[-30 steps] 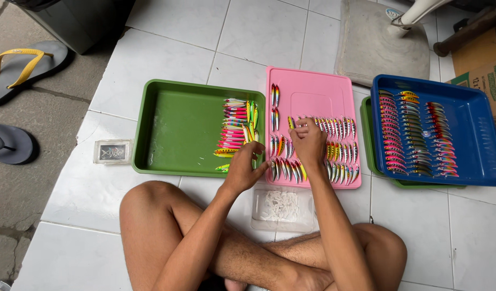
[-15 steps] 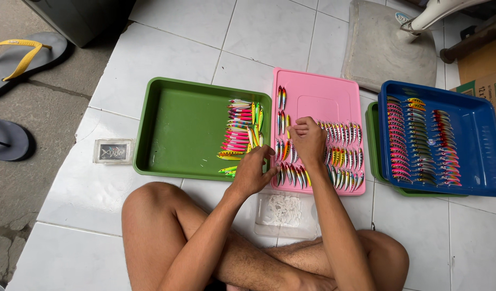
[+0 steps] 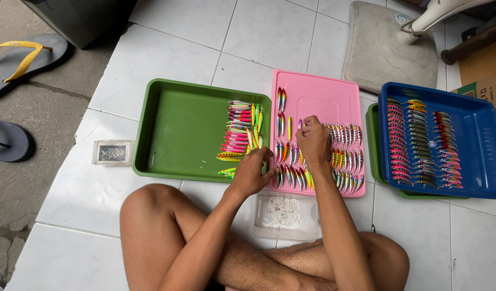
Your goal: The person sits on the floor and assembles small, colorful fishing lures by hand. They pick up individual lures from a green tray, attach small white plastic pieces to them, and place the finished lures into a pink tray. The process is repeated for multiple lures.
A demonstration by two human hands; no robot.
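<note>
Person sits cross-legged on white tiled floor [image 3: 167,59], both hands over trays of small painted metal fishing lures. Since a second ago the view has shifted a little; right hand [image 3: 314,144] is in the same place on the flat pink plastic tray [image 3: 334,97], fingers pinched narrow near a small lure at the fingertips (too small to tell if it is actually gripped). Left hand [image 3: 251,173] has come down to the near lip where green rectangular plastic tray [image 3: 172,129] meets pink, fingers curled loosely over striped lures [image 3: 291,177], grip unclear. Green tray's left half bare, lures [image 3: 240,132] bunched at its right wall. Blue tray [image 3: 479,145] full at right. Clear box of white bits [image 3: 284,214] just below pink tray, touching knees' gap
</note>
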